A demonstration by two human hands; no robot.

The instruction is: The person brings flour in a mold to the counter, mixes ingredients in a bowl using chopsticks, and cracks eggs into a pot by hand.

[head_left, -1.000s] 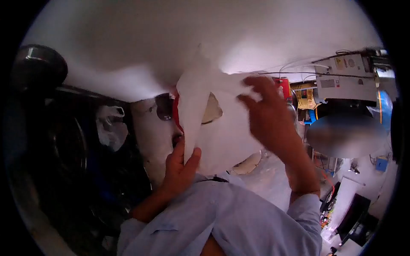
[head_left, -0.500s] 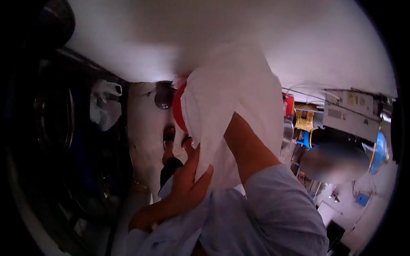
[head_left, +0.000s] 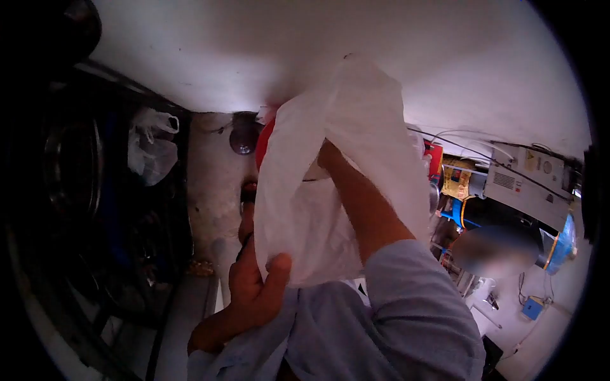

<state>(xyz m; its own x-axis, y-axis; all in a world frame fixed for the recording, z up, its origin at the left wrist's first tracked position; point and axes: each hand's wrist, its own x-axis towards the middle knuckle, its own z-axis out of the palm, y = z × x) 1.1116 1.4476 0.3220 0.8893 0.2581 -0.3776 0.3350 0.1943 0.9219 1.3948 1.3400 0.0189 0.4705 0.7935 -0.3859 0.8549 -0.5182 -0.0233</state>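
A large white bag (head_left: 381, 114), seemingly thin cloth or plastic, hangs in front of my body with its mouth toward me. At its near left edge, my left hand (head_left: 260, 282) pinches the rim, thumb on the inner side and fingers behind. My right hand (head_left: 327, 154) reaches deep into the bag, the bare forearm crossing its mouth. The fingers of that hand are hidden by the bag's folds, so what they touch cannot be seen. Something red (head_left: 264, 143) shows behind the bag's left side.
On the left, a white plastic bag (head_left: 152, 149) hangs beside dark shelving with round metal vessels (head_left: 98, 168). A dark round object (head_left: 243, 136) sits on the floor near a foot. At right are a grey box (head_left: 527, 178), a yellow container (head_left: 456, 181) and a person, blurred.
The bag's mouth has spread wider, showing more of its inside. My left hand has shifted a little left and down with the rim, while my right arm has moved slightly up and left.
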